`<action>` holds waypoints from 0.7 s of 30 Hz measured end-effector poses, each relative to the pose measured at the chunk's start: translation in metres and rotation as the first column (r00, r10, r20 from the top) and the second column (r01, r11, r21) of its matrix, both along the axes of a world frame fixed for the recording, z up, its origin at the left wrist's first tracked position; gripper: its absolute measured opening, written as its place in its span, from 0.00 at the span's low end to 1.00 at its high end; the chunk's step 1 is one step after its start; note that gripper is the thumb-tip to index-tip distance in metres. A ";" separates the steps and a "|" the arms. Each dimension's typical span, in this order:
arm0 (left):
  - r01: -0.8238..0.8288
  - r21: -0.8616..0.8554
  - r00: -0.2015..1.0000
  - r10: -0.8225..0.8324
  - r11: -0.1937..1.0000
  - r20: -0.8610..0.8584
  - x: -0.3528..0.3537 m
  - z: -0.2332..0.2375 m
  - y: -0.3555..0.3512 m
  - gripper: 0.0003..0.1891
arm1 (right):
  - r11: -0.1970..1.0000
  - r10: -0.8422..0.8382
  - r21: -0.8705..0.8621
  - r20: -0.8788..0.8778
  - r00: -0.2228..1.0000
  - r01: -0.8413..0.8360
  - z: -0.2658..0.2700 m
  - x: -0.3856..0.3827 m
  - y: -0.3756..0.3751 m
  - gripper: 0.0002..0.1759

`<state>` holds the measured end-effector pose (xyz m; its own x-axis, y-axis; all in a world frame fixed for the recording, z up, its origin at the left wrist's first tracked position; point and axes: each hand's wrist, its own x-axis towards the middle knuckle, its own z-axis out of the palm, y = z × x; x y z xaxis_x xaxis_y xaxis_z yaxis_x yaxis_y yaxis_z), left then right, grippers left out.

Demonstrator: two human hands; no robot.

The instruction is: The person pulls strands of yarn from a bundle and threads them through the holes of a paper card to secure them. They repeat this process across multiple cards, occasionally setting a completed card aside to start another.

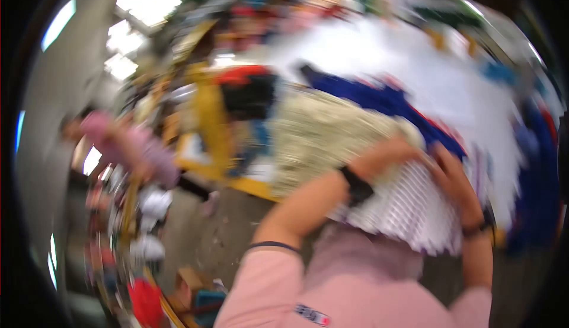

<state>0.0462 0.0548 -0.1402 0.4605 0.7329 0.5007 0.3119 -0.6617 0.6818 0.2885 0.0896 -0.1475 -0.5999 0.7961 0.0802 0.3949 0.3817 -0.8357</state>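
A white and purple patterned cloth [415, 203] hangs over the near edge of the table, in front of my body. My left hand [388, 153] lies at its top, where it meets a cream-coloured cloth [320, 129]; the fingers are blurred. On the right side of the patterned cloth is my right hand [450, 174], its fingertips near those of my left hand and smeared by motion. Behind both hands a dark blue cloth with red edging [379, 96] lies across the white tabletop [456, 79].
Yellow frame parts [210, 126] and a black and red pile [246, 91] stand left of the cream cloth. A person in pink [127, 147] is at the far left. Below are a red item [146, 303] and a cardboard box [188, 286]. Dark blue cloth [536, 180] hangs at the right.
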 end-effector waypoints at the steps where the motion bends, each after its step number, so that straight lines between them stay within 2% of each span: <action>1: 0.152 -0.699 0.880 0.226 0.699 0.417 0.008 -0.009 0.006 0.09 | 0.989 0.068 0.137 -0.063 0.996 -0.059 -0.021 0.003 0.009 0.08; 2: 0.162 -0.902 0.833 0.434 0.400 0.343 0.005 0.024 0.022 0.07 | 0.980 0.045 0.195 -0.104 0.994 -0.024 -0.011 -0.004 0.000 0.08; 4: 0.265 -0.905 0.795 0.455 0.332 0.400 -0.016 0.028 0.029 0.07 | 0.994 -0.006 0.105 -0.059 0.998 0.012 -0.003 -0.003 -0.006 0.12; 6: 0.303 -0.933 0.749 0.557 0.194 0.359 -0.023 0.040 0.032 0.06 | 0.999 -0.018 0.048 -0.033 0.999 0.020 0.001 -0.001 -0.006 0.15; 7: 0.355 -0.922 0.758 0.530 0.154 0.380 -0.031 0.039 0.037 0.05 | 1.000 -0.018 0.005 -0.023 1.000 0.018 0.006 -0.001 -0.008 0.15; 8: 0.407 -0.898 0.730 0.532 0.166 0.429 -0.045 0.040 0.042 0.05 | 0.999 -0.016 -0.040 -0.010 1.000 0.016 0.008 -0.003 -0.008 0.16; 10: 0.520 -0.836 0.662 0.536 0.175 0.524 -0.064 0.062 0.038 0.04 | 1.000 -0.029 -0.007 -0.046 0.999 0.029 0.006 -0.003 -0.011 0.17; 11: 0.407 -0.893 0.699 0.565 0.192 0.439 -0.066 0.070 0.036 0.05 | 0.999 -0.029 0.017 -0.051 0.998 0.030 0.004 -0.003 -0.011 0.17; 14: 0.419 -0.838 0.608 0.577 0.349 0.545 -0.088 0.092 0.034 0.06 | 0.999 -0.035 -0.013 -0.065 0.997 0.034 -0.006 -0.004 -0.008 0.17; 16: 0.524 -0.743 0.401 0.649 0.416 0.647 -0.134 0.116 0.046 0.06 | 0.999 -0.040 -0.034 -0.052 0.998 0.039 -0.002 -0.002 -0.008 0.18; 17: 0.342 -0.757 0.338 0.678 0.557 0.652 -0.164 0.121 0.061 0.07 | 0.999 -0.041 -0.028 -0.052 0.998 0.040 -0.002 -0.002 -0.008 0.18; 18: 0.279 -0.697 0.236 0.656 0.661 0.717 -0.187 0.142 0.063 0.08 | 0.999 -0.040 -0.022 -0.053 0.998 0.038 -0.003 -0.002 -0.008 0.18; 19: 0.033 -0.683 0.101 0.678 0.730 0.729 -0.205 0.159 0.065 0.08 | 0.999 -0.037 -0.016 -0.054 0.998 0.037 -0.003 -0.003 -0.009 0.18; 20: -0.220 -0.649 -0.035 0.659 0.728 0.751 -0.224 0.174 0.071 0.08 | 0.999 -0.041 -0.018 -0.048 0.998 0.040 -0.002 -0.004 -0.010 0.18; 21: -0.429 -0.485 0.040 0.552 0.762 0.833 -0.268 0.167 0.089 0.08 | 0.999 -0.047 -0.017 -0.043 0.998 0.046 0.000 -0.005 -0.011 0.17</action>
